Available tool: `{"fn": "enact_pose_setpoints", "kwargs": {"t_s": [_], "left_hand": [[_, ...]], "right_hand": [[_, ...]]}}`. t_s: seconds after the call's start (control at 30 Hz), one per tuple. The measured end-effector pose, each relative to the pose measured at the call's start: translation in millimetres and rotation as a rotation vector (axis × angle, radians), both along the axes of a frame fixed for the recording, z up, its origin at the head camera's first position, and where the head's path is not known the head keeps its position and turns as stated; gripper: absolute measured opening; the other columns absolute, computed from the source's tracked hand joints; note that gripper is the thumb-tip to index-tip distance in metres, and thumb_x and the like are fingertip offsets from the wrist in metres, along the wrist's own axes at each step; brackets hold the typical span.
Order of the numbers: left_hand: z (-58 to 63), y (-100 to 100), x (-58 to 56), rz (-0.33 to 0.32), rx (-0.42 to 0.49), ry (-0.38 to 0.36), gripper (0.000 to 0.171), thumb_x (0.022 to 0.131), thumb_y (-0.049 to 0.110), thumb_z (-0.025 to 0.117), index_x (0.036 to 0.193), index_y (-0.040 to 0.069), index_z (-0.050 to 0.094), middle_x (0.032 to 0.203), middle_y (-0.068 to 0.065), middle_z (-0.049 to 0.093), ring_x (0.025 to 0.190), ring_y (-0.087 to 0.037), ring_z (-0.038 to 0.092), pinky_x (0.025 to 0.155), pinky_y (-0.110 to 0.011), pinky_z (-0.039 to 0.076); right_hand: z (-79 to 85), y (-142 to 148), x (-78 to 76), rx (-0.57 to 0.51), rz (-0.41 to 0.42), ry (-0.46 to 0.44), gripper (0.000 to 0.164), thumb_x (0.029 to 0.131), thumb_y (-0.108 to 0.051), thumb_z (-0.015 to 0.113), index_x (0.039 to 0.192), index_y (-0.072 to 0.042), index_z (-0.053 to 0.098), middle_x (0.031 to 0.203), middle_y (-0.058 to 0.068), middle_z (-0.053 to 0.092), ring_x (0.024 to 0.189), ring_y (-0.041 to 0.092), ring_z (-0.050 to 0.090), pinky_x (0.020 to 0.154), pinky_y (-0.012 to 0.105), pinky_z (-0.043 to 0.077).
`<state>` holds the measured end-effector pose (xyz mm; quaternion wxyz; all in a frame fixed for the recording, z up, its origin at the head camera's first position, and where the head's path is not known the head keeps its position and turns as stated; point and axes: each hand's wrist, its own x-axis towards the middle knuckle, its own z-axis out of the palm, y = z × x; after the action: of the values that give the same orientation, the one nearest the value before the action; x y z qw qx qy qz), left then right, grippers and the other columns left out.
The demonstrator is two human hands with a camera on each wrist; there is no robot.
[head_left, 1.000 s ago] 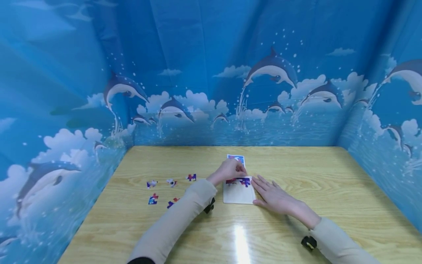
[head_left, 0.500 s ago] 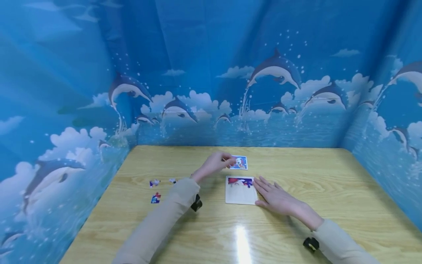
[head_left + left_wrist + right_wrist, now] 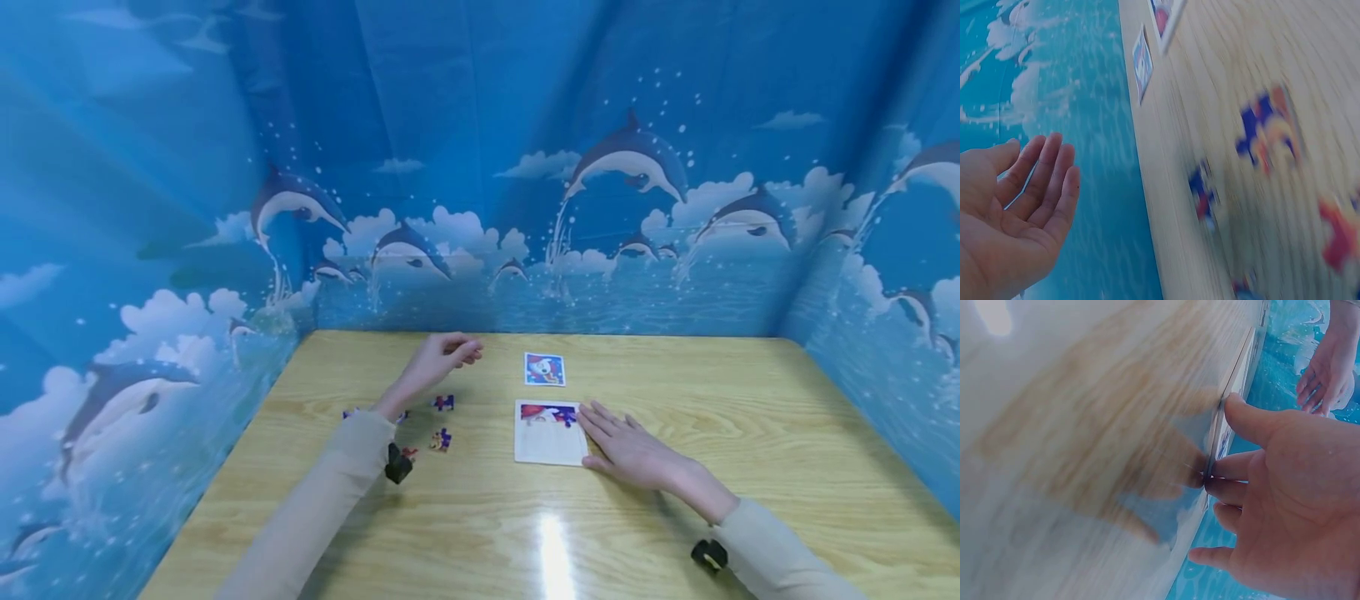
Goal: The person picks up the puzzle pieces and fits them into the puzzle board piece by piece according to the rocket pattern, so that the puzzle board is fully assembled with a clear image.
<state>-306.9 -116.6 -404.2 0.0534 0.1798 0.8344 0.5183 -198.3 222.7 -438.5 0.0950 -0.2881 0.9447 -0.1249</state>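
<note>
My left hand [image 3: 438, 358] is held over the back left of the table, fingers loosely bent. Its palm shows bare in the left wrist view. Below it lie loose jigsaw pieces, among them a purple and red one [image 3: 443, 402] and a purple and orange one [image 3: 441, 440]; others are partly hidden by my sleeve. A white puzzle board [image 3: 551, 450] lies flat at the middle, with a strip of red and purple picture [image 3: 543, 413] along its top. Straight fingers of my right hand [image 3: 626, 450] rest against the board's right edge, thumb near its lower right corner.
Just behind the board lies a small picture card [image 3: 544, 369] with a white figure on blue. A dolphin-print curtain [image 3: 450, 208] closes off the back and sides of the wooden table [image 3: 712, 383]. Light glares off the tabletop in front of the board.
My left hand has moved left from the board's top edge, past the picture card, uncovering both. My sleeve now covers some of the left-hand pieces. The right hand has stayed at the board.
</note>
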Motion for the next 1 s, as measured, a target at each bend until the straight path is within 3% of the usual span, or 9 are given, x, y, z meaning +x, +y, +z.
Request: {"fn": "enact_pose_setpoints", "kwargs": {"t_s": [0.23, 0.53, 1.0], "left_hand": [[-1.8, -42.3, 10.3, 0.083, -0.065, 0.0, 0.039, 0.107, 0.032, 0.052, 0.131, 0.004, 0.065, 0.121, -0.012, 0.071, 0.113, -0.029, 0.067, 0.1, -0.048, 0.053], [-10.0, -95.8, 22.8, 0.178, -0.149, 0.027, 0.04, 0.108, 0.03, 0.05, 0.135, 0.001, 0.061, 0.126, -0.018, 0.068, 0.116, -0.032, 0.066, 0.1, -0.046, 0.054], [-30.8, -156.0, 46.9, 0.277, -0.339, 0.094, 0.029, 0.103, 0.02, 0.06, 0.122, -0.001, 0.069, 0.115, -0.02, 0.071, 0.103, -0.033, 0.066, 0.091, -0.049, 0.056]], "right_hand": [[-0.9, -0.3, 0.9, 0.009, 0.0, 0.0, 0.068, 0.105, -0.035, 0.054, 0.154, 0.006, 0.031, 0.163, 0.027, 0.022, 0.15, 0.047, 0.019, 0.115, 0.071, 0.019], [-0.1, -0.6, 0.7, 0.007, 0.007, 0.015, 0.069, 0.104, -0.036, 0.055, 0.154, 0.006, 0.032, 0.162, 0.027, 0.023, 0.149, 0.047, 0.02, 0.115, 0.071, 0.02], [3.5, -2.5, 1.8, 0.007, 0.006, -0.008, 0.069, 0.104, -0.037, 0.054, 0.154, 0.006, 0.032, 0.162, 0.027, 0.022, 0.149, 0.048, 0.019, 0.115, 0.072, 0.018]]}}
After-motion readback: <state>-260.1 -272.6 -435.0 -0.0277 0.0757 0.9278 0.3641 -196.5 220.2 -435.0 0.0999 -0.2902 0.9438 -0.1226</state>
